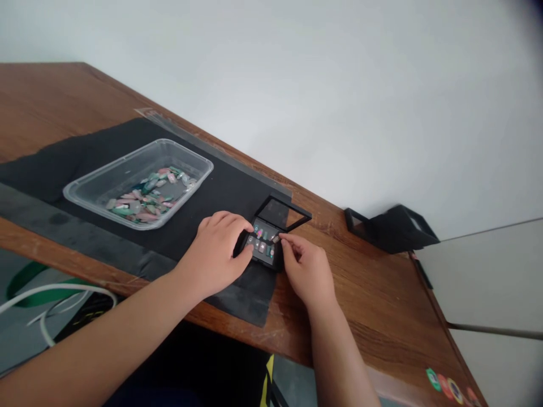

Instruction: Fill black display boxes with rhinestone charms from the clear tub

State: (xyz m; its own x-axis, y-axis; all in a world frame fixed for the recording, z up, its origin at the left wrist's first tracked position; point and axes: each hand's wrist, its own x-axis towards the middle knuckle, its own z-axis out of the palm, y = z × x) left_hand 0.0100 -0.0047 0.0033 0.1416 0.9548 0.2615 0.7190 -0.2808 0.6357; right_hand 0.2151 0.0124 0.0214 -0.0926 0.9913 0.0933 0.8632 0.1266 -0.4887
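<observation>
A small black case lies on the black mat, its clear-windowed lid tilted up at the back. Two rows of decorated false nails sit inside, in pink, green and grey tones. My left hand grips the case's left side, thumb at the front and index finger farther back. At the right end of the back row, my right hand pinches a small pale false nail between thumb and index finger. The fingertips partly cover that nail.
A clear plastic tub with many loose false nails stands left on the black mat. Black open cases lie by the wall at right. Round stickers mark the wooden table's right end. White cables hang at lower left.
</observation>
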